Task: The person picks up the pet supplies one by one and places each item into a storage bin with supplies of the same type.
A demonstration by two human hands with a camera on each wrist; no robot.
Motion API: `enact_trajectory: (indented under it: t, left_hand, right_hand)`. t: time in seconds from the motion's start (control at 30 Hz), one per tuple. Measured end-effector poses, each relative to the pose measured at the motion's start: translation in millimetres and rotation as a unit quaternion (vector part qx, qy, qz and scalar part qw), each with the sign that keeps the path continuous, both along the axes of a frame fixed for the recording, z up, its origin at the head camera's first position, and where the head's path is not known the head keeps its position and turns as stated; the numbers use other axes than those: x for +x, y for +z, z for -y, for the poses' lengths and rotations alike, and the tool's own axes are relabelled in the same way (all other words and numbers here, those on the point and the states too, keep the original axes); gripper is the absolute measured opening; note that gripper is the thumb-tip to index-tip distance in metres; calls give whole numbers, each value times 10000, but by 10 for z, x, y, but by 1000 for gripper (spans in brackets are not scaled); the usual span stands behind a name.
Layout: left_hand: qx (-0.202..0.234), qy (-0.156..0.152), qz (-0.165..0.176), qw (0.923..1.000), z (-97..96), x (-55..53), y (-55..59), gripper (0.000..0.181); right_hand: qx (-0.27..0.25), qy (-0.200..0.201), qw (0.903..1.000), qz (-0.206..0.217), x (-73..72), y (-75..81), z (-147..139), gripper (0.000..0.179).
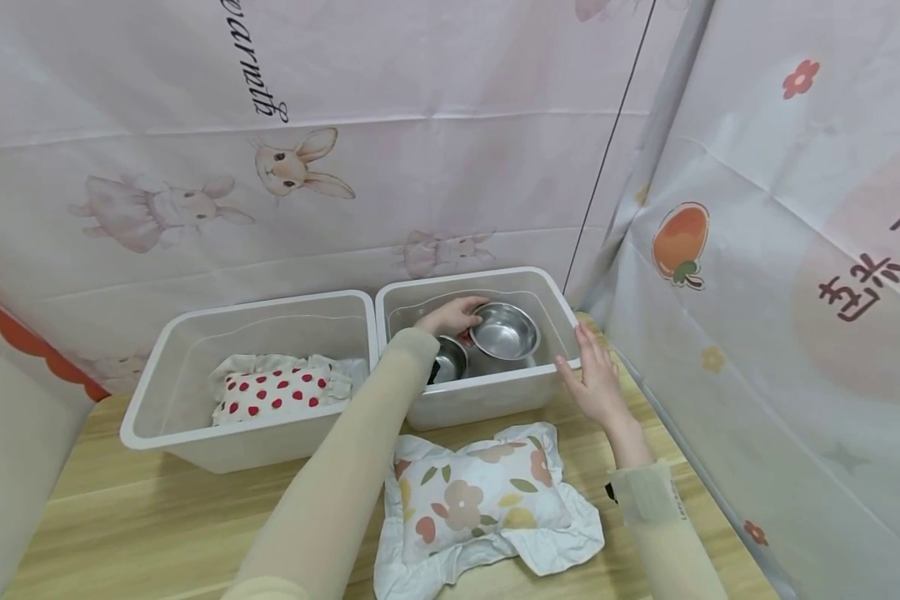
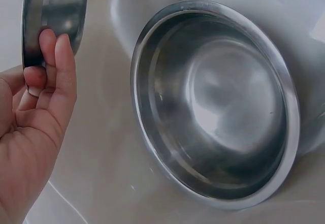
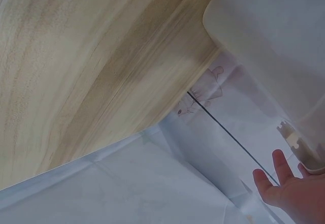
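My left hand point(image 1: 452, 317) reaches into the right-hand white bin point(image 1: 487, 404). Between its thumb and fingers it pinches the edge of a shiny steel bowl point(image 1: 505, 333); the left wrist view shows this bowl nearly side-on. A second steel bowl point(image 2: 228, 97) lies in the same bin, partly hidden by my left forearm in the head view. Something small and red below the left fingers is too covered to identify. My right hand point(image 1: 598, 383) rests at the bin's front right corner, its fingers straight along the outside of the rim.
To the left stands another white bin point(image 1: 232, 450) with a strawberry-print ruffled pillow point(image 1: 277, 392) inside. A floral ruffled pillow point(image 1: 472, 500) lies on the wooden table point(image 1: 120, 517) in front of the right bin. Printed cloth walls point(image 1: 420, 167) enclose the back and sides.
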State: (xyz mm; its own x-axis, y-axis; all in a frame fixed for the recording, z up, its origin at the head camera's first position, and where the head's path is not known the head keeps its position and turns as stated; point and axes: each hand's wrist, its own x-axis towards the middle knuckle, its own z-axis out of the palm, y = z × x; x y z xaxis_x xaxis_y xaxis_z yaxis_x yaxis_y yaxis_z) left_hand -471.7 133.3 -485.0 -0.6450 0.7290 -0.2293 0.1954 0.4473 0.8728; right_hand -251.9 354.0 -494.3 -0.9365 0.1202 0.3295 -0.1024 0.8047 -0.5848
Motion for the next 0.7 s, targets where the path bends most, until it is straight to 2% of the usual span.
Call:
enact_trajectory:
  t: [0.1,0.17,0.2,0.23,0.27,0.3,0.33,0.37,0.4,0.43,0.57,0.63,0.7]
  left_hand:
    - [347,-188,120,9992,-82,-440,-538,55]
    - [413,-252,307,9984,-118,-646,-771,56]
    - [278,-178,362,9988,-139,-674,-799,56]
    - [129,-103,480,9987,-128,-574,-682,57]
    - [-21,-41,641,9979,-100,-404,-474,57]
    - [-138,12,750,9971,-81,-276,-332,57]
    - [-237,72,851,9961,-51,-108,-142,57]
    - [-209,86,954,9952,-22,19,-2,56]
    - [-363,166,1038,9938,-15,126,126,57]
    - [-309,148,1156,9927,-3,155,160,57]
    - [-291,96,1316,9908,-45,84,61,60]
    - [-193,-12,1468,9890,-111,-159,-243,62]
    - [-28,-107,1781,9840,-169,-410,-564,65]
  right_hand:
    - [-3,4,10000,-18,1,-6,-9,70]
    - [4,7,10000,-12,-1,-9,-13,70]
    - [-4,11,10000,-12,0,-6,-13,70]
    - [11,9,10000,5,-3,-9,-16,71]
    - [22,10,10000,13,-4,-7,-18,71]
    - [27,6,10000,35,-5,-3,-19,71]
    - [27,6,10000,49,-5,-2,-20,71]
    - [33,5,10000,66,-7,-1,-21,71]
    - [37,2,10000,89,-8,-1,-21,71]
    - [49,-2,9999,115,-8,0,-20,71]
    - [56,-18,9999,146,2,13,-11,71]
    - [38,-25,9999,128,8,13,-10,70]
    - [41,-35,9999,101,8,4,-17,70]
